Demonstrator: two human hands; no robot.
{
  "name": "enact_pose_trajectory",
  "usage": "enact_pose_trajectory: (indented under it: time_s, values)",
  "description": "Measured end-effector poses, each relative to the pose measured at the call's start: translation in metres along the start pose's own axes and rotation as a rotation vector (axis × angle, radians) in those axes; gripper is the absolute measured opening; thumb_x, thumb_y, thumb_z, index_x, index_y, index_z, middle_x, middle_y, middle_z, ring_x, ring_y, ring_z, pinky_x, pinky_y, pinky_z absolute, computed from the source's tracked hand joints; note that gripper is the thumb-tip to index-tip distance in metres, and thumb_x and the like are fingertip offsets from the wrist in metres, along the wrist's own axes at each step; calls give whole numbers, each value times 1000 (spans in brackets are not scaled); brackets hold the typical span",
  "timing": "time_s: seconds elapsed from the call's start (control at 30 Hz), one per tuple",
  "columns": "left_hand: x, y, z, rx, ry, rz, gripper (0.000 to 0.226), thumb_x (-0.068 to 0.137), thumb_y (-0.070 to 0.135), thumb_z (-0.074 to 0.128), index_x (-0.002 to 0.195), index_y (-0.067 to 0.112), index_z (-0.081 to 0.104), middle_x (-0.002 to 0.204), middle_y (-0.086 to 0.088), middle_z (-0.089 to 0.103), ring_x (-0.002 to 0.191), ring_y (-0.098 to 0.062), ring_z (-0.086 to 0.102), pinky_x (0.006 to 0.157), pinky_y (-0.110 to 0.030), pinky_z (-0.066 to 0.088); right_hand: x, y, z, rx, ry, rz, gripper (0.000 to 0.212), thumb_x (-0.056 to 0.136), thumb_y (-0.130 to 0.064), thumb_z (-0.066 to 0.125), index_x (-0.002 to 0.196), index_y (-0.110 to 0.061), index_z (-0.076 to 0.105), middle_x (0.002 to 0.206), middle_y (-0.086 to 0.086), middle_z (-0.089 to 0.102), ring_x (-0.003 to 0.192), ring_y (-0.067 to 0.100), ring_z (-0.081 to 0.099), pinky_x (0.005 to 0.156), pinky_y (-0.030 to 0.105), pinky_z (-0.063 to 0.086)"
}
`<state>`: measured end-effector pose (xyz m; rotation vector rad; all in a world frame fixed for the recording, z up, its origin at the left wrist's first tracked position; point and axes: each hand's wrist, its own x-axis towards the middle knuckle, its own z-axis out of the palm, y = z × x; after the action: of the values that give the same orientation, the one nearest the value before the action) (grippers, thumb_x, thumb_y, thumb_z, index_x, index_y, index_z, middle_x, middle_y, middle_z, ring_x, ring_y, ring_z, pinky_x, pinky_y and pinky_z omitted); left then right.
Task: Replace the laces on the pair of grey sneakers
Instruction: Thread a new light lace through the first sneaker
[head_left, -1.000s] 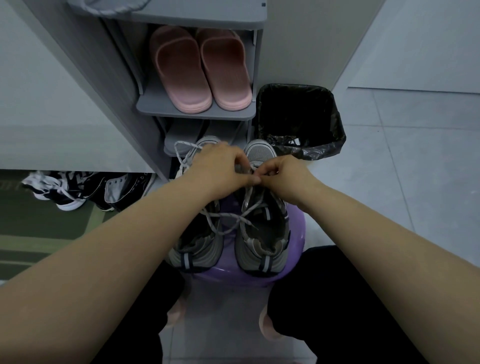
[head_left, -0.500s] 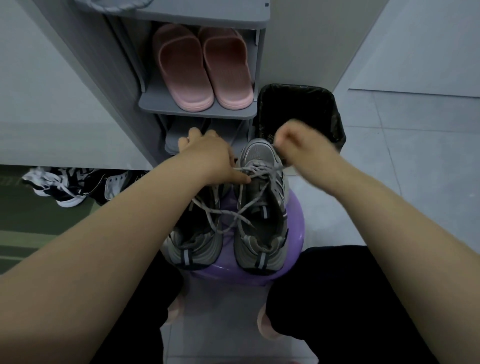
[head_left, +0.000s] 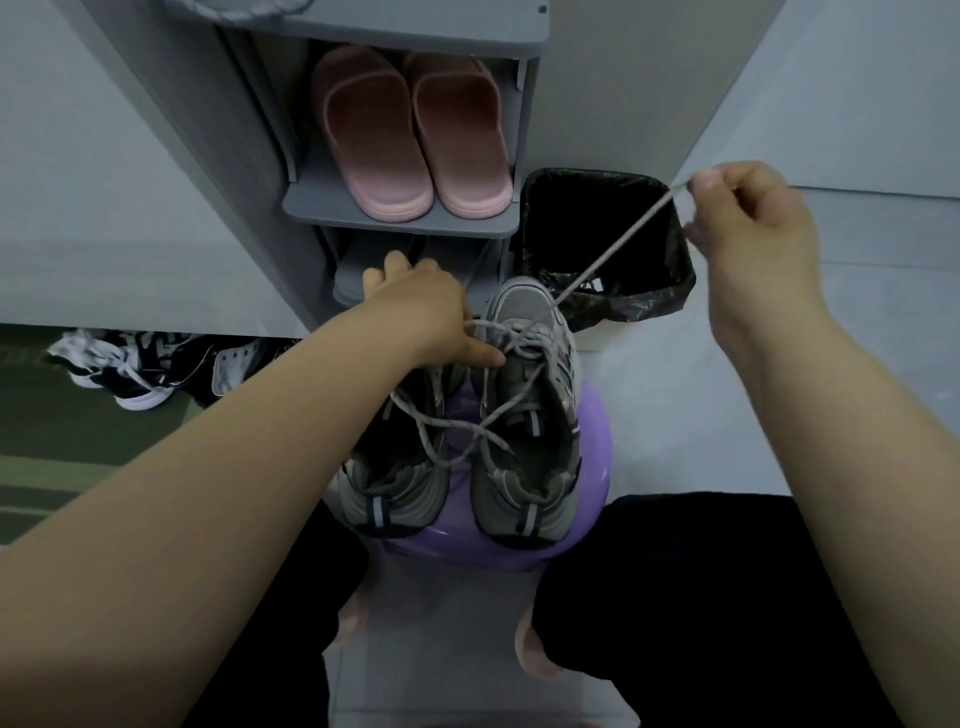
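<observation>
While right hand (head_left: 753, 234) pinches lace (head_left: 618, 249), sneakers (head_left: 522, 304) pointing away

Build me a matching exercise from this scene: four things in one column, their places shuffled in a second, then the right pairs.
1. pink slippers
2. grey sneakers
3. bin
4. taut lace

A. on the purple stool
B. pinched in the right hand
C. on the grey shelf
D. on the floor, right of the shelf

Pairs: 1-C, 2-A, 3-D, 4-B
</observation>
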<state>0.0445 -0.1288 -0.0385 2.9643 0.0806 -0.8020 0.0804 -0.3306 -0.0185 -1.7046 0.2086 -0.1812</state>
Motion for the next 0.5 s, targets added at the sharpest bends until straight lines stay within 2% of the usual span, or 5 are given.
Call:
enact_pose_trajectory:
  time_s: [0.07,0.13,0.2,0.3,0.5]
  values:
    - [0,2,1,-39,10,34,56,68,70,61,109,31,63,119,-5,43,115,-31,29,88,-36,27,-10,-4,7,427,-161,221,22,98,-16,42,77,-17,48,71,-3,64,69,11,61,78,27,54]
    - [1,2,2,-79,22,69,51,70,66,63,108,33,63,119,-4,46,116,-30,29,85,-35,24,-26,-6,19,488,-351,336,24,99,-17,37,77,-15,45,57,-3,59,53,12,56,69,30,57]
    - [1,1,3,-126,24,106,48,72,61,65,112,35,61,118,-2,49,118,-29,30,84,-35,23,-32,1,25,-32,-498,146,20,96,-22,47,76,-19,45,54,-5,47,46,10,44,59,26,51]
    - [2,0,5,-193,32,174,46,76,52,66,118,38,55,111,2,50,121,-26,33,85,-34,22,-33,23,30,-883,-663,-244,17,80,-35,68,82,-20,60,79,1,62,74,18,58,68,29,47]
    - [4,-1,8,-268,39,211,39,78,42,68,115,37,57,110,10,56,116,-20,46,87,-36,22,-38,23,39,-1156,-657,-302,20,84,-31,61,83,-12,65,82,13,62,91,36,60,67,32,41]
